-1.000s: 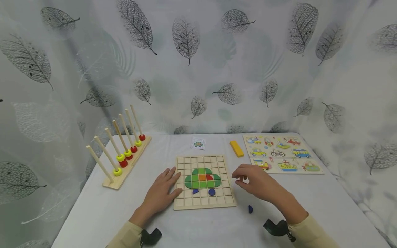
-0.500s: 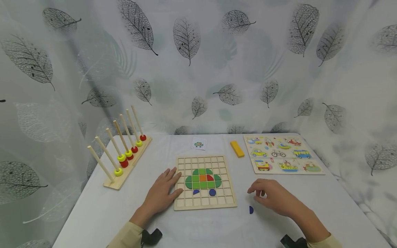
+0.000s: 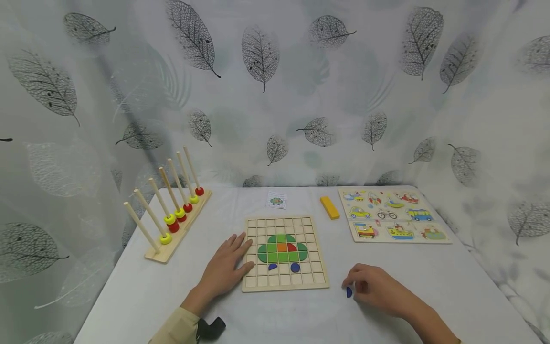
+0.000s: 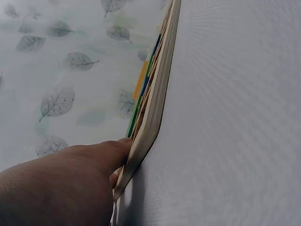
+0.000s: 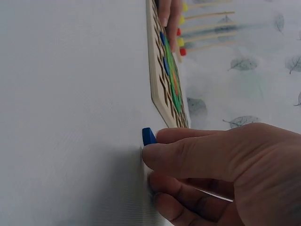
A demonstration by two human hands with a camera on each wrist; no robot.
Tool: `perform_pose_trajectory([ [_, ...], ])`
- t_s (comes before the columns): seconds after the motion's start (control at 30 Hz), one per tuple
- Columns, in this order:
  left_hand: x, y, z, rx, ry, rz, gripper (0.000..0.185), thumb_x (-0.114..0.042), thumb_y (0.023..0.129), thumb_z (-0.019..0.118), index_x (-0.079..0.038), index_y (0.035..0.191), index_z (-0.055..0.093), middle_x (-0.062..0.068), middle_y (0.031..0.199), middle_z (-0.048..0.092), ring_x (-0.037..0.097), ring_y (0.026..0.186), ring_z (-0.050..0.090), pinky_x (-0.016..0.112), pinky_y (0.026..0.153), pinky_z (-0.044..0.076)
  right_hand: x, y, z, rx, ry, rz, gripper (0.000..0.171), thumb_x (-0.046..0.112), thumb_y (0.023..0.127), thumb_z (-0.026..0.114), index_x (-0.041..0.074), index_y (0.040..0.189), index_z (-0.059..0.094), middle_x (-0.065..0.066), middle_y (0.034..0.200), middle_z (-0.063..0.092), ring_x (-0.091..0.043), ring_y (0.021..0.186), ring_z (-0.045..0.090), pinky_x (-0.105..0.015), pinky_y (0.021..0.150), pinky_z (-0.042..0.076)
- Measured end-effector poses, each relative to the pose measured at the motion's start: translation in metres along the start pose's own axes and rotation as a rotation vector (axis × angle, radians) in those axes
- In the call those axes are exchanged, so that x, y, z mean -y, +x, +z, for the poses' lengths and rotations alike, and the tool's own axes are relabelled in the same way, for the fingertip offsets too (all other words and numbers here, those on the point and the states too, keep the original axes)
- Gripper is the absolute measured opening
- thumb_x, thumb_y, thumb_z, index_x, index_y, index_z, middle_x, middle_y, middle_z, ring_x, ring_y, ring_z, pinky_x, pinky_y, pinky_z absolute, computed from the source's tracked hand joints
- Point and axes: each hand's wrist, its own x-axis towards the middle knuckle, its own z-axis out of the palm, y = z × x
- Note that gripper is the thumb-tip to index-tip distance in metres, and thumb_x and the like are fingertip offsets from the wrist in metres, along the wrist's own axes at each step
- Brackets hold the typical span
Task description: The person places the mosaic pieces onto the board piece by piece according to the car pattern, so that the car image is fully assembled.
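A square wooden grid board lies on the table, with green, orange and red pieces forming a shape in its cells. In the row beneath sit a blue piece with a slanted edge and a blue round piece. My left hand rests with spread, fairly straight fingers on the board's left edge; the left wrist view shows the thumb on the rim. To the right of the board, my right hand pinches a blue half-round piece between thumb and index finger, at the tabletop.
A wooden peg stand with red and yellow rings stands at the left. Behind the board lie a small pattern card and a yellow block. A vehicle picture puzzle lies at the back right. A leaf-patterned curtain hangs behind.
My right hand has moved from beside the board's right edge down and rightward to the blue half-round piece, and its fingers have closed on it. My left hand stays on the board.
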Motion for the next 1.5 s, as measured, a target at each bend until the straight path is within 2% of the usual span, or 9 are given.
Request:
perform_pose_trajectory([
  [0.13,0.001,0.0,0.001,-0.001,0.004,0.0,0.067,-0.043,0.106,0.07,-0.011,0.162,0.053,0.011,0.174,0.036,0.036,0.162,0.025,0.055,0.132,0.02,0.001,0.001,0.003,-0.005,-0.02,0.014,0.029,0.001,0.087,0.083,0.028,0.096,0.08,0.016,0.096,0.063,-0.004,0.082,0.058,-0.026,0.071,0.053],
  [0.3,0.001,0.001,0.002,0.002,0.007,-0.001,0.067,-0.044,0.106,0.069,-0.011,0.162,0.053,0.01,0.174,0.035,0.036,0.163,0.025,0.055,0.132,0.02,0.006,0.003,0.004,0.006,-0.014,0.047,0.023,0.005,0.088,0.086,0.026,0.096,0.079,0.016,0.094,0.063,-0.005,0.079,0.057,-0.026,0.067,0.052],
  [0.57,0.001,-0.001,0.001,-0.011,0.003,0.01,0.068,-0.044,0.105,0.07,-0.011,0.162,0.053,0.011,0.174,0.036,0.037,0.162,0.027,0.056,0.131,0.022,0.009,0.006,0.008,0.014,-0.025,0.027,0.02,0.012,0.089,0.09,0.026,0.095,0.077,0.017,0.094,0.063,-0.004,0.079,0.056,-0.025,0.067,0.053],
  [0.67,0.001,-0.001,0.001,-0.021,-0.003,0.02,0.068,-0.044,0.105,0.07,-0.01,0.161,0.054,0.012,0.173,0.037,0.038,0.161,0.028,0.057,0.131,0.022,0.009,0.008,0.01,-0.002,-0.048,0.011,0.02,0.011,0.089,0.089,0.026,0.095,0.077,0.019,0.092,0.062,-0.003,0.078,0.055,-0.025,0.067,0.053],
  [0.93,0.001,0.0,0.001,-0.006,0.002,-0.003,0.067,-0.042,0.105,0.07,-0.011,0.162,0.053,0.011,0.174,0.036,0.037,0.162,0.025,0.055,0.132,0.02,0.021,0.023,0.004,-0.048,-0.12,-0.009,0.021,0.01,0.089,0.087,0.028,0.096,0.078,0.022,0.089,0.06,-0.002,0.079,0.056,-0.025,0.068,0.053],
  [1.27,0.001,-0.001,-0.001,-0.008,-0.004,-0.003,0.066,-0.041,0.105,0.07,-0.009,0.161,0.054,0.012,0.173,0.037,0.037,0.162,0.027,0.056,0.131,0.02,0.049,0.051,-0.011,-0.098,-0.169,-0.154,0.023,0.008,0.091,0.088,0.027,0.1,0.077,0.02,0.095,0.061,-0.004,0.084,0.057,-0.024,0.072,0.055],
  [1.5,0.001,0.0,0.0,0.004,-0.003,-0.004,0.067,-0.043,0.106,0.069,-0.01,0.161,0.053,0.011,0.174,0.036,0.036,0.162,0.026,0.055,0.132,0.02,0.069,0.071,-0.004,-0.104,-0.159,-0.19,0.017,0.012,0.094,0.087,0.023,0.101,0.077,0.019,0.097,0.062,-0.005,0.088,0.06,-0.027,0.077,0.059],
])
